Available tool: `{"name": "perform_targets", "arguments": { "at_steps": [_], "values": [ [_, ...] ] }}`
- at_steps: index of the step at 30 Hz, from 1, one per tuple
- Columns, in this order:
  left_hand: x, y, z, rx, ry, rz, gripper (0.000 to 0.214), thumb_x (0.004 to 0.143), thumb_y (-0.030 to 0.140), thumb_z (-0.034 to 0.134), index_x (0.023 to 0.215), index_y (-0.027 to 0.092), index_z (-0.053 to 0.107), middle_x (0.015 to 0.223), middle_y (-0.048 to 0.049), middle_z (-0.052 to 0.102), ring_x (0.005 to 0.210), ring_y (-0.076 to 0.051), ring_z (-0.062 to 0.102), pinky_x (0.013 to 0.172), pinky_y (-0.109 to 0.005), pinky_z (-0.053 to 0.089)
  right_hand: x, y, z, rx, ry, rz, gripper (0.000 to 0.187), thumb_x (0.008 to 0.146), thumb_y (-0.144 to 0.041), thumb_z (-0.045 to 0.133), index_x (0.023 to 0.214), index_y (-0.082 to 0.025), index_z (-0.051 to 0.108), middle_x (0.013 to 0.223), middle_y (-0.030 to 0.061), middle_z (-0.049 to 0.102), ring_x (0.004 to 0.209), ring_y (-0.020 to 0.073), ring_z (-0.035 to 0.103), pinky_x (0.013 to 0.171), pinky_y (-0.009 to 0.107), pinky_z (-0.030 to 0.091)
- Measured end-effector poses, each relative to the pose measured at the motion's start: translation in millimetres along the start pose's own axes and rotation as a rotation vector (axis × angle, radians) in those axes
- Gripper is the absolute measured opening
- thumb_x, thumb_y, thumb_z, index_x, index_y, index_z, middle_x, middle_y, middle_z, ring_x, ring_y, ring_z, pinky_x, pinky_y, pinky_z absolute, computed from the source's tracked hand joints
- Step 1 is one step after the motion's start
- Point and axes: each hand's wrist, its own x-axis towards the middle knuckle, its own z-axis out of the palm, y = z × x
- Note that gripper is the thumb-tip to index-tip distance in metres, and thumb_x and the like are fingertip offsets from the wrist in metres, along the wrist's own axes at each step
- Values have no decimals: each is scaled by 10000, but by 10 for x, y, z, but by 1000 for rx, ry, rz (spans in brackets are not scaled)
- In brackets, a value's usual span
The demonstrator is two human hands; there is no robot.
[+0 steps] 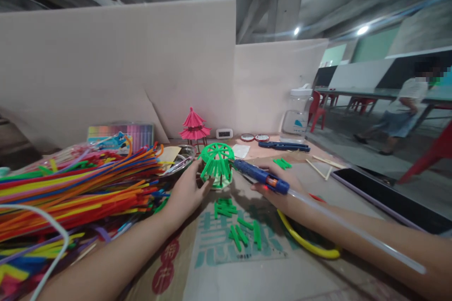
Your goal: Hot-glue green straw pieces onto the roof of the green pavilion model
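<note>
Several short, bright-green fuzzy rods (241, 233) lie nearest, loose on a pale sheet printed with teal lettering (208, 244); a curved yellow tube (307, 250) lies to their right. Just beyond the rods, between both hands, stands a green, wheel-topped fuzzy frame (216, 168) with slatted sides. The left hand (189, 187) has its grip closed around the frame's left side, thumb to the front. The right hand (280, 200) holds a dark-blue glue gun (254, 173), a translucent stick trailing from its back. The gun's long axis runs leftward and away, its nozzle at the frame's right side; whether they touch, I cannot tell. The frame's axis is upright.

To the left, a heap of multicoloured fuzzy stems (88, 197) crowds that forearm; more room opens rightward, until a dark, lilac-edged flat device (374, 197) near the worktop's right edge. Behind the frame, a pink tiered pagoda model (194, 130) and white upright panels (141, 66) limit forward movement.
</note>
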Motion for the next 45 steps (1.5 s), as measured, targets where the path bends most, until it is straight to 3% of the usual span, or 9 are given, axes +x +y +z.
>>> {"name": "perform_targets", "arguments": {
  "at_steps": [8, 16, 20, 23, 28, 35, 41, 45],
  "values": [
    [-9, 34, -2, -15, -1, 19, 518, 870, 376, 594, 1333, 164, 499, 1304, -152, 620, 1168, -292, 632, 986, -434, 531, -36, 110, 51, 270, 61, -37, 327, 819, -365, 706, 1112, -267, 598, 897, 19, 738, 797, 199, 717, 710, 309, 549],
    [30, -2, -3, -45, -16, -44, 560, 844, 454, 590, 1304, 151, 487, 1260, -155, 651, 976, -277, 707, 901, -428, 568, -29, 121, 55, 167, -7, -33, 278, 822, -343, 702, 1074, -282, 601, 857, -6, 730, 744, 183, 698, 688, 302, 548],
    [80, -1, -39, -83, -29, -48, 524, 829, 484, 571, 1241, 167, 509, 1199, -153, 680, 1002, -301, 704, 906, -457, 570, -29, 96, 65, 172, -31, 5, 328, 792, -375, 716, 1085, -326, 579, 873, -25, 728, 744, 194, 712, 668, 306, 570],
    [117, -46, -36, -74, -16, -77, 530, 815, 513, 577, 1229, 191, 503, 1187, -156, 686, 949, -313, 713, 890, -507, 572, -7, 51, 36, 143, -67, -15, 366, 778, -399, 706, 1110, -350, 559, 916, -31, 735, 807, 215, 726, 722, 318, 585],
    [141, -110, -8, -116, 12, -59, 497, 773, 505, 630, 1186, 252, 517, 1140, -96, 722, 882, -308, 730, 845, -493, 600, 21, -3, -15, 112, -76, -107, 416, 688, -448, 725, 1059, -372, 554, 892, -69, 734, 785, 218, 736, 674, 299, 601],
    [134, -101, -30, -28, 7, -36, 543, 811, 538, 583, 1231, 198, 530, 1224, -153, 682, 1032, -330, 698, 930, -484, 565, 17, -59, -53, -6, 24, -88, 271, 720, -443, 698, 920, -310, 572, 782, -55, 700, 694, 208, 705, 612, 291, 572],
    [82, -21, -17, -24, 2, -3, 557, 835, 471, 569, 1266, 124, 504, 1264, -181, 637, 1069, -313, 672, 975, -478, 528, -38, 84, 30, 69, 16, -8, 220, 790, -393, 687, 955, -282, 592, 808, -15, 711, 699, 195, 685, 611, 297, 543],
    [30, 66, -17, -35, -27, -26, 492, 857, 385, 572, 1273, 135, 495, 1262, -165, 637, 1096, -289, 661, 996, -445, 518, -70, 176, 66, 110, 44, -4, 262, 807, -389, 694, 1021, -265, 608, 903, 31, 728, 822, 230, 693, 699, 344, 550]
  ]
}}
